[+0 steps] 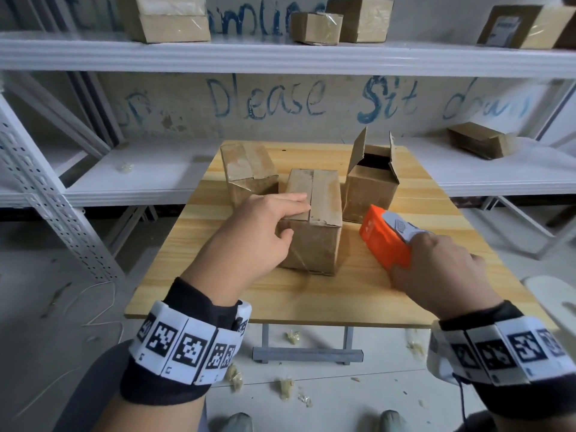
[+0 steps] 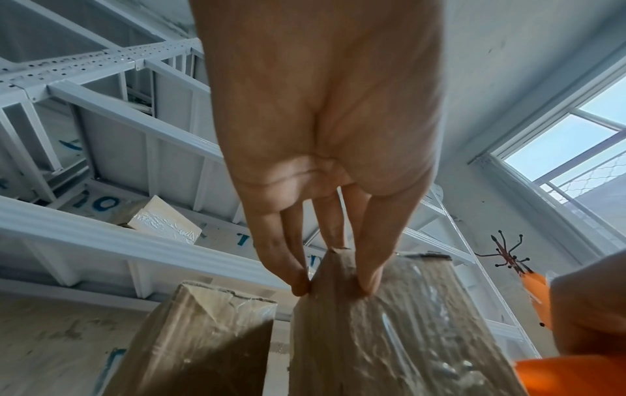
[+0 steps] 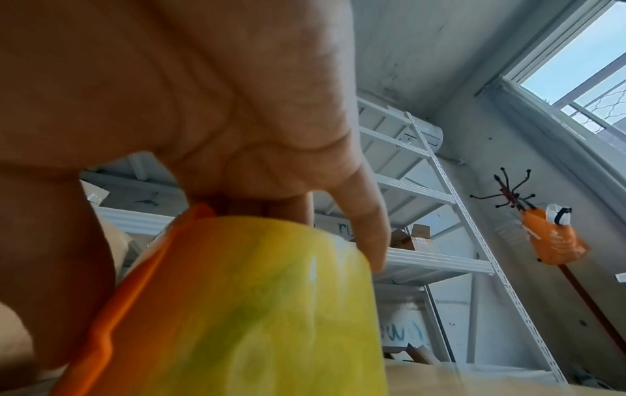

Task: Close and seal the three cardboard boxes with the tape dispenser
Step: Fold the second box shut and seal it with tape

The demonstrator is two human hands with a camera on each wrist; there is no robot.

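Middle box (image 1: 313,219) sat mid-table, flaps down, seam not taped yet. Left hand (image 1: 258,232) lay on top, straight fingers pressing flaps flat. Right hand (image 1: 442,269) was clamped round orange tape dispenser (image 1: 385,238) near table's right edge. Rear-right box (image 1: 371,179) was open (flaps up). Next, I'd guess: bring dispenser to seam's end, press tape on.

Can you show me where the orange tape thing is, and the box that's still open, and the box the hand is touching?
tape dispenser (image 1: 381,241), head view, orange side.
open box (image 1: 369,190), head view, front wall.
middle box (image 1: 324,194), head view, closed top.
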